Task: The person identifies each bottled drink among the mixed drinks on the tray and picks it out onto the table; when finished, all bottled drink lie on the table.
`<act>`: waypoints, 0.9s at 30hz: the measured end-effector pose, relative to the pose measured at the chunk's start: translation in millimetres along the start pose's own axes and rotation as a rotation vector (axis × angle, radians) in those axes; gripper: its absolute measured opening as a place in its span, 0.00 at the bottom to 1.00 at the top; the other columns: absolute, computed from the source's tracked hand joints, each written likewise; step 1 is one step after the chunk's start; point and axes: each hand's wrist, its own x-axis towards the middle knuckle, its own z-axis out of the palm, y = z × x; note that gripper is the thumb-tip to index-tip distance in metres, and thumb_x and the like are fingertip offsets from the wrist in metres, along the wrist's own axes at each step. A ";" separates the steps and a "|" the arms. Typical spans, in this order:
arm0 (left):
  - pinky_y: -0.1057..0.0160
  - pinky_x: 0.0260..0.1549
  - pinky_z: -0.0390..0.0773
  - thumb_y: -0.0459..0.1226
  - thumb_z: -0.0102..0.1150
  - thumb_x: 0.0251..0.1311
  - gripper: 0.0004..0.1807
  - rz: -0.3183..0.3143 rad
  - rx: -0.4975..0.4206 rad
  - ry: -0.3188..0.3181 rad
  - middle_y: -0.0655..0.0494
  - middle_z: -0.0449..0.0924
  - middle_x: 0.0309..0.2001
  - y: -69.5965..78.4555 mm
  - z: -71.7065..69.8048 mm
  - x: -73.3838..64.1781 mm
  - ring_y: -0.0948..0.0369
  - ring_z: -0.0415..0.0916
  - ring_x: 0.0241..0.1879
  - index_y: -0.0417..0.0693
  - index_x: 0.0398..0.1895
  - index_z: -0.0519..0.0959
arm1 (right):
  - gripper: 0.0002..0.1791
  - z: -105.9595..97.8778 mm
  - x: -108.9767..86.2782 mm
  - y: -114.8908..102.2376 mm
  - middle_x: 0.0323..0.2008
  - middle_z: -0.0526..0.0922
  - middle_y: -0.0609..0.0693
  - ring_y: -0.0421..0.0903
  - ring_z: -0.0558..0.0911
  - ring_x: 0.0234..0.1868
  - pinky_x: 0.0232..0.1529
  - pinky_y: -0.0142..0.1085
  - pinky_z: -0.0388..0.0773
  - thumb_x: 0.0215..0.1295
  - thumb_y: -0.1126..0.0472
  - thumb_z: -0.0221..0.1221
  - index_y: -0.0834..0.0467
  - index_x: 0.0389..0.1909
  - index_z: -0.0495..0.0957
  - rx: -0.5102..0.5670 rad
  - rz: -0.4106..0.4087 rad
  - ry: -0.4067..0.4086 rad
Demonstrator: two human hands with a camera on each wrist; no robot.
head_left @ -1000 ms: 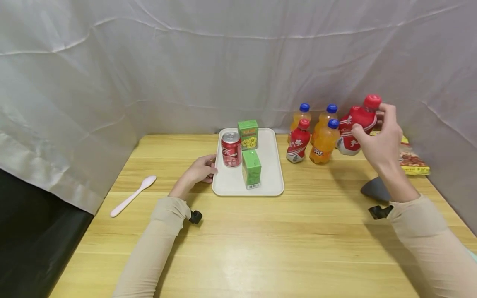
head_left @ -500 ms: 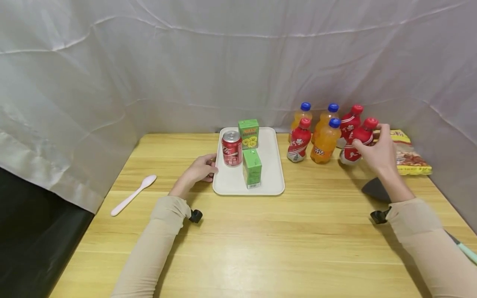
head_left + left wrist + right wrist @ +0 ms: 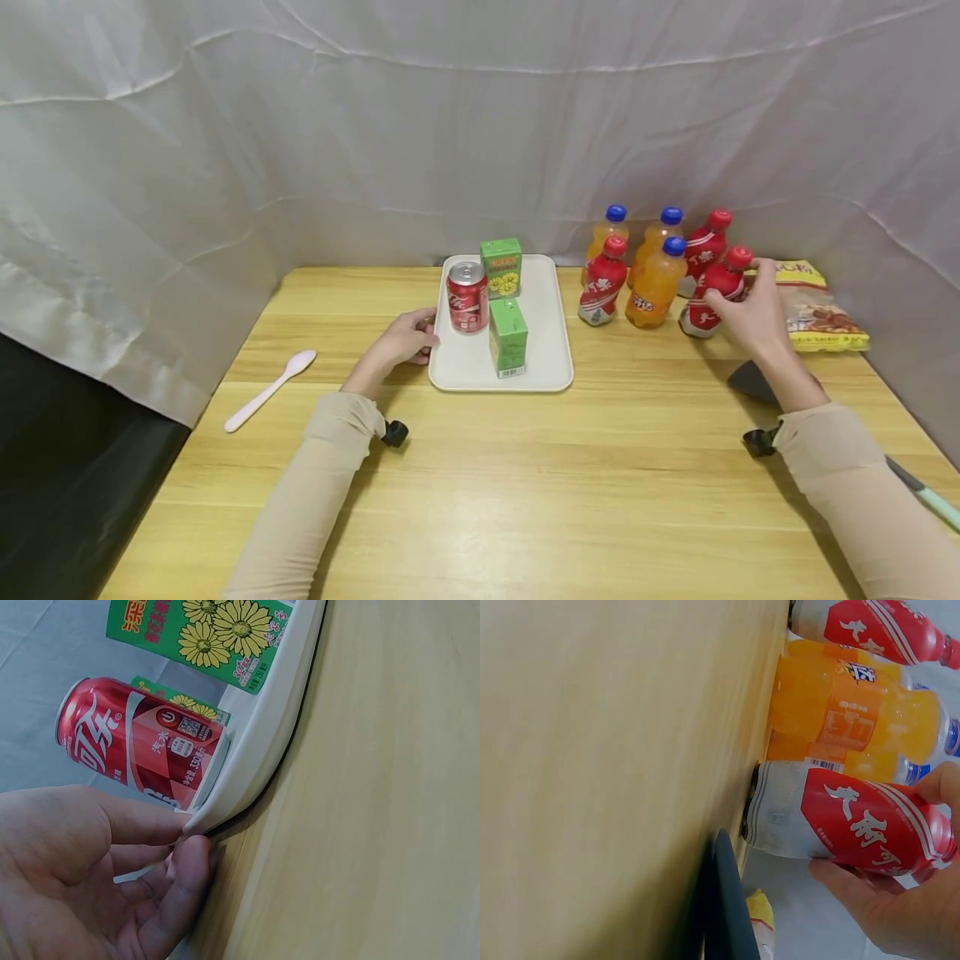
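Note:
At the left edge of a cream tray [image 3: 546, 371], my left hand [image 3: 408, 340] pinches the rim between thumb and finger. On the tray stand a red cola can [image 3: 142, 742] and two green drink cartons, one at the front [image 3: 508, 342] and another behind [image 3: 501, 268]. My right hand [image 3: 756, 321] grips a red-labelled cola bottle [image 3: 847, 817] near its upper part, thumb on one side and fingers on the other. The bottle is upright, its base at the tabletop. Beside it are orange soda bottles [image 3: 654, 287] with blue caps and two more red-capped bottles, one left [image 3: 602, 287], one behind [image 3: 705, 250].
A pale pink spoon [image 3: 270, 390] lies at the left. Right of the bottles is a yellow food packet [image 3: 821, 317]. A dark-headed utensil [image 3: 752, 382] with a mint handle [image 3: 937, 507] lies under the right forearm. Grey cloth [image 3: 450, 150] hangs behind the table.
My right hand has lowered the tilted cola bottle to the table in front of another red-capped bottle and stood it upright. The left hand has stayed at the tray's rim.

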 end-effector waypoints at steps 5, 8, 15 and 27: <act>0.65 0.33 0.86 0.30 0.53 0.73 0.39 0.026 0.072 0.005 0.46 0.72 0.50 -2.7 -0.9 -6.1 0.57 0.76 0.38 0.44 0.85 0.54 | 0.47 6.2 -4.8 -0.6 0.68 0.66 0.70 0.56 0.70 0.52 0.40 0.22 0.65 0.73 0.44 0.59 0.60 0.80 0.47 -0.004 -0.016 0.008; 0.53 0.47 0.89 0.32 0.52 0.75 0.40 0.117 0.236 0.063 0.39 0.76 0.62 2.5 -4.5 -21.9 0.49 0.82 0.48 0.43 0.86 0.49 | 0.46 11.3 -16.6 -9.0 0.71 0.64 0.66 0.54 0.69 0.49 0.43 0.30 0.65 0.71 0.45 0.61 0.57 0.81 0.50 -0.033 -0.102 0.132; 0.39 0.83 0.55 0.48 0.55 0.77 0.42 0.408 0.797 0.360 0.42 0.48 0.85 61.7 -1.8 -84.9 0.43 0.48 0.85 0.50 0.87 0.49 | 0.43 25.6 -63.2 -70.2 0.76 0.62 0.70 0.71 0.59 0.79 0.80 0.67 0.59 0.71 0.45 0.63 0.65 0.77 0.62 -0.206 -0.568 0.241; 0.38 0.86 0.40 0.66 0.48 0.74 0.53 0.406 1.031 0.417 0.43 0.33 0.87 97.9 54.2 -130.6 0.47 0.30 0.87 0.46 0.87 0.42 | 0.55 56.7 -129.8 -139.1 0.87 0.34 0.60 0.66 0.34 0.86 0.82 0.74 0.39 0.74 0.35 0.57 0.57 0.87 0.39 -0.549 -0.510 -0.101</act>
